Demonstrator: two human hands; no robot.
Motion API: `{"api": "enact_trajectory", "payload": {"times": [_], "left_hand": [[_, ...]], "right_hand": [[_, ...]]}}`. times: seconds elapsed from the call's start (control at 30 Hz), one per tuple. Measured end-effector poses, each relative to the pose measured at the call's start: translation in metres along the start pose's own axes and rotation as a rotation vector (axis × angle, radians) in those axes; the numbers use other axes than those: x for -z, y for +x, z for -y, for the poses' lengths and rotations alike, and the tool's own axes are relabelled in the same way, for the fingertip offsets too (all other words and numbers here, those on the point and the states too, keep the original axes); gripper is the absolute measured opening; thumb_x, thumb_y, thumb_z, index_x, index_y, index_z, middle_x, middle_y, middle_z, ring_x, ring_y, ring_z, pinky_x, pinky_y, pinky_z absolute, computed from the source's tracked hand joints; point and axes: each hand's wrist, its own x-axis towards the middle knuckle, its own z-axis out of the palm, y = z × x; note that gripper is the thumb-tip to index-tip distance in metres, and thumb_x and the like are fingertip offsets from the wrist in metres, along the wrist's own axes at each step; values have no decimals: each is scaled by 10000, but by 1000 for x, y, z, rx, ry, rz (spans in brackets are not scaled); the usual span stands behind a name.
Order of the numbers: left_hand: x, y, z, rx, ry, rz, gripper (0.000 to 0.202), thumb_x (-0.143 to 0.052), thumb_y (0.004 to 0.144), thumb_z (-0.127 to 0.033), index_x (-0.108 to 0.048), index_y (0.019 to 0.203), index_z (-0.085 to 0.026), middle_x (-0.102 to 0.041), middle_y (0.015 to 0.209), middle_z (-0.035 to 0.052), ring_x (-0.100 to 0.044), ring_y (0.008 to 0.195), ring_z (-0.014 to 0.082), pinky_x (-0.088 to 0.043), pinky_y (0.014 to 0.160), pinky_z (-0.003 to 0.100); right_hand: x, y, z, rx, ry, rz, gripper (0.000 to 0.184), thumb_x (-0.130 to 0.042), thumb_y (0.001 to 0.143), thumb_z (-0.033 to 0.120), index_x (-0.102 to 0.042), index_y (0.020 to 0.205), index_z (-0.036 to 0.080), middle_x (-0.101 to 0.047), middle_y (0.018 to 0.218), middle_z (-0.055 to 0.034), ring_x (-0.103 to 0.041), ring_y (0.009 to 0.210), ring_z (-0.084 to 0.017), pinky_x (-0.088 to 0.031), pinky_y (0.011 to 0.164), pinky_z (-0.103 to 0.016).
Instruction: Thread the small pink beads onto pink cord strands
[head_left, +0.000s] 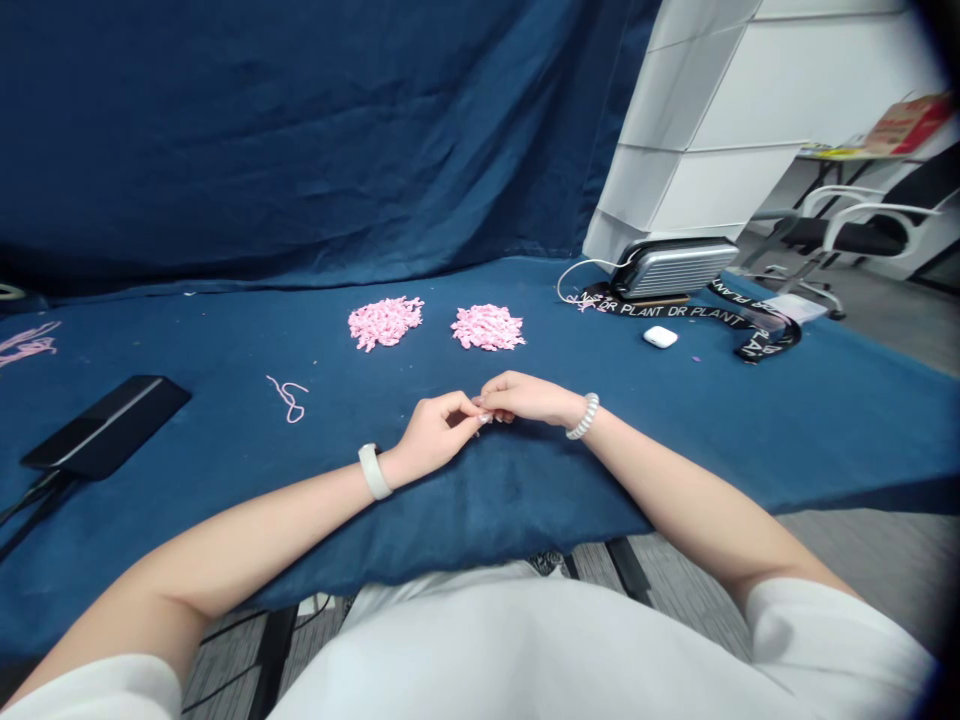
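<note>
Left hand (442, 435) and right hand (529, 397) low over the blue cloth (712, 430), both curled inward, fingertips (474, 405) meeting in a tight pinch straight in front of the right heap of pink pieces (487, 327). Between those fingertips, perhaps a tiny pale scrap (484, 417), too small to tell for certain, so no sure word on what either hand grasps. A sound hold for anything so fine: pads rather than palms doing the work, wrists low, forearms steadied on the cloth.

A white band (374, 471) on the left wrist, a coiled bracelet (583, 416) on the right. Just left of that heap, a second heap of pink pieces (385, 323). Farther left, a thin pink cord (287, 398) in a loose loop, then a black phone (105, 427) and more pink strands (26, 345), well apart from the hands. To the right of the heap, a white earbud case (660, 337), a ribbed silver case (664, 268), and a black lanyard (690, 315) printed DR PLANT.
</note>
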Motion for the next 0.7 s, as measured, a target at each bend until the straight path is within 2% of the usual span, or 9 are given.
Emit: {"api": "enact_trajectory", "payload": {"times": [0.13, 0.3, 0.57, 0.7], "left_hand": [[0, 1, 1, 1, 56, -12, 261, -528, 782, -380, -623, 767, -137, -635, 736, 30, -554, 645, 84, -422, 626, 186], [1, 1, -1, -7, 91, -25, 264, -521, 784, -381, -626, 758, -140, -631, 731, 27, -548, 641, 82, -416, 620, 184], [1, 2, -1, 25, 62, -28, 263, -529, 777, -390, -615, 756, -142, -638, 720, 22, -552, 632, 81, -418, 616, 182], [1, 3, 0, 50, 17, -41, 267, -536, 772, -394, -594, 737, -136, -626, 680, 16, -552, 612, 78, -419, 604, 181]], "right_hand": [[1, 1, -3, 7, -7, -15, 334, -506, 756, 410, -513, 635, 99, -451, 549, 11, -395, 495, -32, -322, 473, -160], [-4, 0, -6, 66, 48, -140, 294, -558, 723, 385, -542, 684, 94, -497, 593, -1, -419, 524, -29, -329, 483, -151], [-9, 0, 1, 48, 182, -271, 150, -604, 677, 212, -555, 750, 90, -575, 653, -26, -505, 559, -48, -401, 531, -161], [-8, 1, 1, 27, 228, -306, 183, -596, 702, 178, -523, 853, 106, -592, 685, -32, -531, 574, -52, -424, 544, -155]]}}
